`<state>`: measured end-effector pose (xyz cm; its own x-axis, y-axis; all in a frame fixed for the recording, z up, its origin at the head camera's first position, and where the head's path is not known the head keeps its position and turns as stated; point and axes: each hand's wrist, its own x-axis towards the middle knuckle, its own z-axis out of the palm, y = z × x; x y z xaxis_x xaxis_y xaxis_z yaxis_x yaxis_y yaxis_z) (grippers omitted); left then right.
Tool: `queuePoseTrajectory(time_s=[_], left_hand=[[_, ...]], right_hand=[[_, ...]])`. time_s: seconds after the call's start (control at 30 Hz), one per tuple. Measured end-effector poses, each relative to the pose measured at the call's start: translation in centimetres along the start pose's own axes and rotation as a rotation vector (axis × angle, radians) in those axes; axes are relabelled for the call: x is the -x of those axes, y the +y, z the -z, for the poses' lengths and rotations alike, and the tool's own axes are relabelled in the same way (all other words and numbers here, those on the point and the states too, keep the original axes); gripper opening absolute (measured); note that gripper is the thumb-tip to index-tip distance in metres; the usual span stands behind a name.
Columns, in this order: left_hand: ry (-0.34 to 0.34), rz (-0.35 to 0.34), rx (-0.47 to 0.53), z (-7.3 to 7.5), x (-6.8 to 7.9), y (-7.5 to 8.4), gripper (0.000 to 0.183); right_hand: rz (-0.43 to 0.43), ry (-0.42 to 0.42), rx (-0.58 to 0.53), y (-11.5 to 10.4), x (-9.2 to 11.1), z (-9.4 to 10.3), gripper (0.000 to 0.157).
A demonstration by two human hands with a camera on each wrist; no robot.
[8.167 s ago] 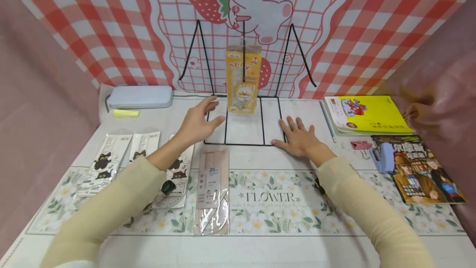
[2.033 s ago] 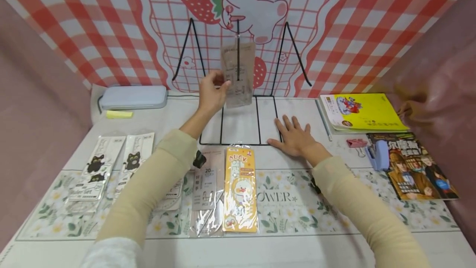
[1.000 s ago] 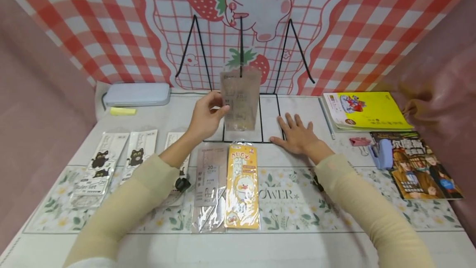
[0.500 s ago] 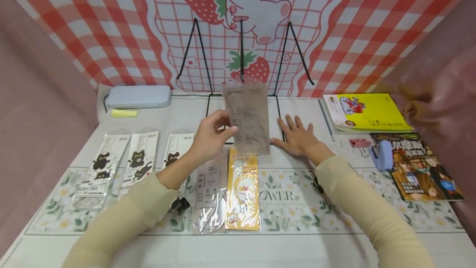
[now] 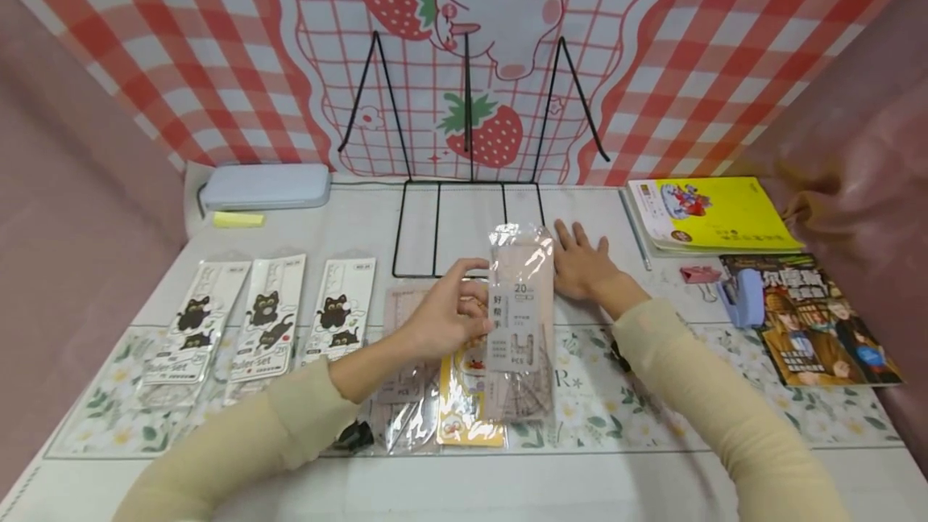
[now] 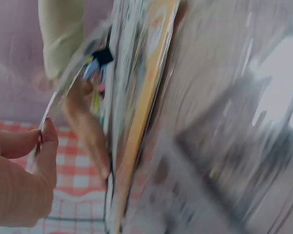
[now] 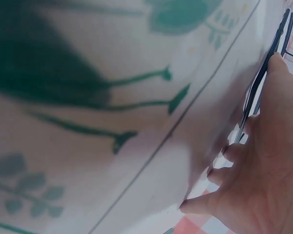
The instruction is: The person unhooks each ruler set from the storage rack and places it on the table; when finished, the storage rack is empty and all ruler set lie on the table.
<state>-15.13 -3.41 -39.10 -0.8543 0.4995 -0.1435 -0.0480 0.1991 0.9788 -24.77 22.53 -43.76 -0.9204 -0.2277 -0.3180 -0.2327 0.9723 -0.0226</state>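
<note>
My left hand (image 5: 445,316) pinches the left edge of a ruler set in a clear sleeve with a pale pink card (image 5: 520,329), marked 20. In the left wrist view, thumb and finger hold that thin sleeve (image 6: 53,103) edge-on. It overlaps a yellow duck ruler pack (image 5: 464,405), beside which lies another pink ruler set (image 5: 406,413). My right hand (image 5: 583,268) lies flat with fingers spread at the right side of the black wire display rack (image 5: 437,232); the held sleeve hides its thumb. No pack hangs from the rack's hooks.
Three black-cat ruler sets (image 5: 264,316) lie at left. Behind them are a pale blue case (image 5: 264,186) and a yellow strip (image 5: 239,220). At right lie a yellow book (image 5: 732,216), a pencil (image 5: 635,228), a pink clip (image 5: 700,274), a blue stapler (image 5: 743,296) and a magazine (image 5: 819,329).
The duck pack came off the rack onto the table. My left hand then drew the pink ruler set off the middle hook, forward and down. My right hand stays in place.
</note>
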Motion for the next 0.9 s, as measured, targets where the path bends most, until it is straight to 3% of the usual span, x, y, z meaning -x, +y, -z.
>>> queuePoseTrajectory(time_s=[0.13, 0.3, 0.6, 0.9], left_hand=[[-0.027, 0.157, 0.076, -1.3, 0.4, -0.6, 0.089], [-0.033, 0.241, 0.081, -2.7, 0.6, -1.4, 0.091], [-0.023, 0.292, 0.109, -4.0, 0.0, -1.5, 0.089], [-0.08, 0.37, 0.061, -4.4, 0.6, -0.8, 0.074]], right_hand=[[0.005, 0.006, -0.023, 0.0, -0.1, 0.0, 0.08], [-0.007, 0.028, -0.031, -0.1, -0.1, 0.0, 0.09], [-0.008, 0.035, -0.024, -0.1, -0.2, 0.2, 0.091], [-0.004, 0.03, -0.037, -0.3, 0.1, 0.2, 0.089]])
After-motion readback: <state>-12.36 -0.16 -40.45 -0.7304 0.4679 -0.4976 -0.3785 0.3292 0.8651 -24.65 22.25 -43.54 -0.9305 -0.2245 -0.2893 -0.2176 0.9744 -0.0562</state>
